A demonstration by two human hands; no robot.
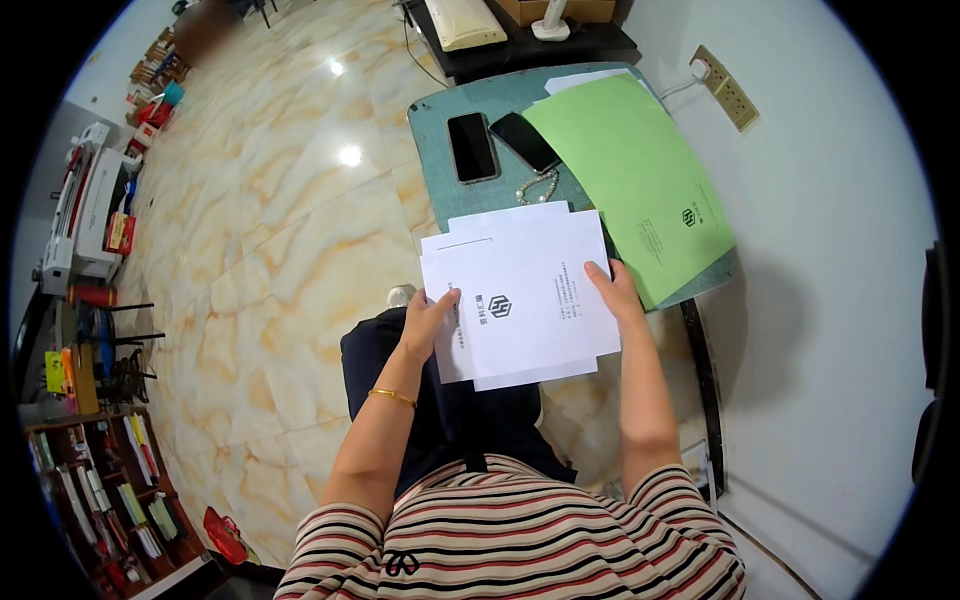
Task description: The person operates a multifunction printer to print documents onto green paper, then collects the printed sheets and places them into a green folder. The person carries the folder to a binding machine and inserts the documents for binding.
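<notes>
A loose stack of white printed sheets [530,335] is held between my two hands, over my lap and the near edge of the green table [440,190]. Its sheets are out of line, with corners jutting at the top and bottom. My left hand [430,318] grips the left edge, thumb on top and fingers underneath. On the right edge my right hand [615,288] does the same. A large green printed sheet [640,170] lies on the table to the right, its near edge hanging past the table edge, with white paper [590,78] showing beneath its far end.
Two dark phones, one upright to view [473,147] and one slanted [524,141], lie beyond the papers, near a beaded strap [537,188]. A wall with a socket strip [725,88] borders the right. At left stand a large white printer [85,215] and a bookshelf [110,490].
</notes>
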